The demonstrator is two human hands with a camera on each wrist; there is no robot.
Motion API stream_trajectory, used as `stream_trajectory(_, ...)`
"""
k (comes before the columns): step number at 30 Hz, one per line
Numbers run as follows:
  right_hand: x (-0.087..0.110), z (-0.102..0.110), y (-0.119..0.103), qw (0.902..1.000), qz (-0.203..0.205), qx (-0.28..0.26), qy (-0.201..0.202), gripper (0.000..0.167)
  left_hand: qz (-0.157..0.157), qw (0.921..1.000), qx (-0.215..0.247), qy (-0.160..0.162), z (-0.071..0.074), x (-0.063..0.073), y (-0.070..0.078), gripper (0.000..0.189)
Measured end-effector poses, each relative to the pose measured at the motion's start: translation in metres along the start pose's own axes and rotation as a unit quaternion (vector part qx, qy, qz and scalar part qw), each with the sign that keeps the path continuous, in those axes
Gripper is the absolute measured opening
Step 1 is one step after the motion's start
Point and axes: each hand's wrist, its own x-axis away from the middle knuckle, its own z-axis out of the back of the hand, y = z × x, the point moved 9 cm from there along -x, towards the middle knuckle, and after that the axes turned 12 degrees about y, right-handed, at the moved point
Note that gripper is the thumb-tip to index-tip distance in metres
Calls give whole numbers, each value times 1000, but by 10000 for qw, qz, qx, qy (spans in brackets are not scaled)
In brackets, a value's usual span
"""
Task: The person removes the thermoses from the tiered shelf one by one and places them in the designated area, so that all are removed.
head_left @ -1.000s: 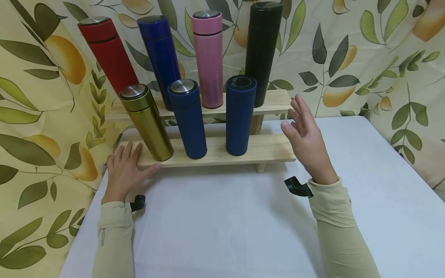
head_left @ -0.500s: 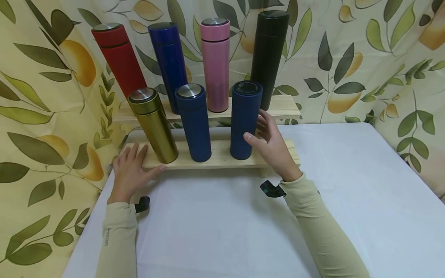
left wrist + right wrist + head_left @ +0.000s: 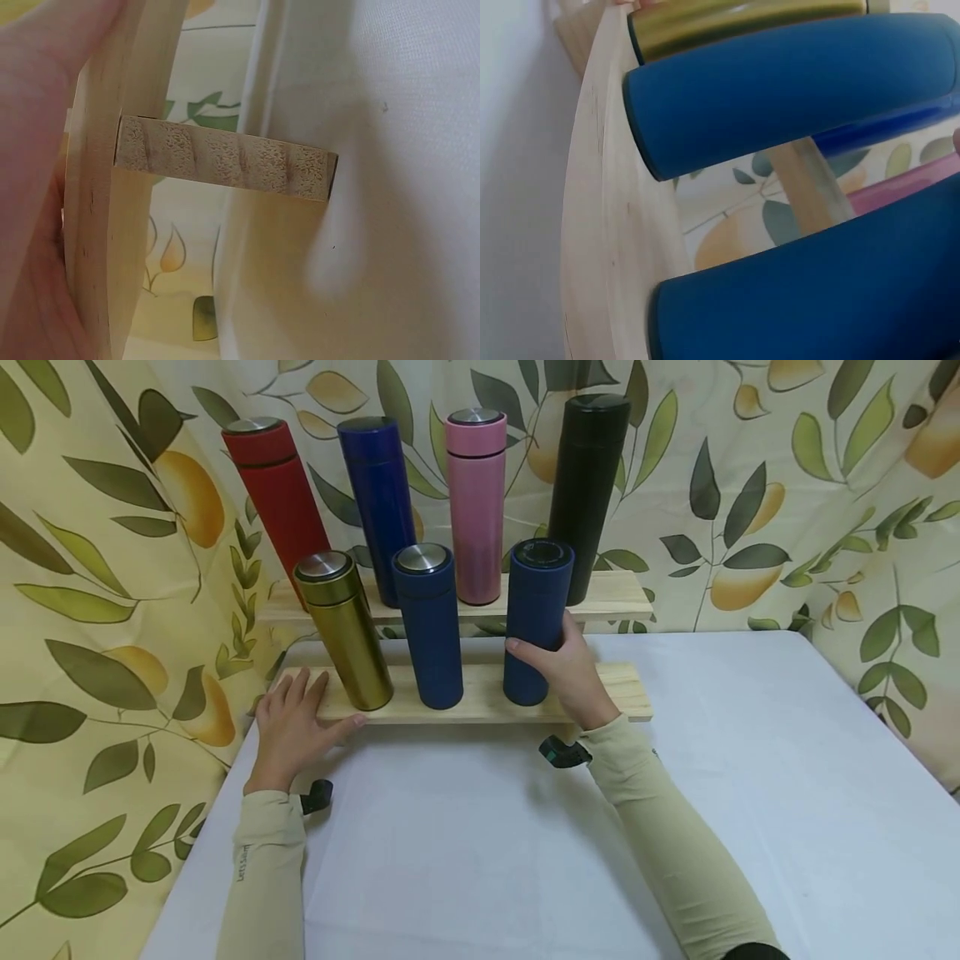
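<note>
My right hand (image 3: 576,675) grips the dark blue vacuum flask with the black-topped lid (image 3: 537,610), thumb across its front and fingers behind its right side. That flask stands on the lower wooden shelf (image 3: 480,697); in the right wrist view its blue body (image 3: 817,292) rests at the plank. My left hand (image 3: 294,731) rests on the shelf's left end, fingers spread over the top and thumb along the front edge. Just right of it stands a gold flask (image 3: 343,635), followed by a blue flask with a steel-topped lid (image 3: 431,635).
On the upper shelf (image 3: 622,593) behind stand a red flask (image 3: 277,493), a glossy blue flask (image 3: 378,510), a pink flask (image 3: 477,518) and a black flask (image 3: 588,485). A white-covered table (image 3: 450,835) lies under the rack. Leaf-patterned cloth (image 3: 720,527) hangs behind.
My right hand has moved left from beside the shelf's right end and closed round the dark blue flask. The left hand stays on the shelf. The head view has shifted slightly.
</note>
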Motion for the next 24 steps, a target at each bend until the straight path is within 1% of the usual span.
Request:
stream_trajectory(4, -3, -2, 0, 9996, 15, -233, 138, 86, 29, 10000, 31, -46, 1, 1, 2, 110)
stream_trajectory(8, -4, -1, -2, 9995, 90, -251, 190, 86, 27, 10000, 84, -18, 2, 1, 3, 109)
stream_trajectory(12, -3, 3, -7, 9991, 269, -266, 179, 87, -23, 9999, 106, 15, 1, 2, 4, 108)
stream_trajectory(17, 0, 18, -16, 9982, 460, -226, 299, 85, -61, 9999, 96, 35, 2, 4, 4, 108)
stream_trajectory(24, 7, 53, -32, 9960, 663, 11, 601, 84, -58, 9999, 90, 37, 2, 3, 6, 109)
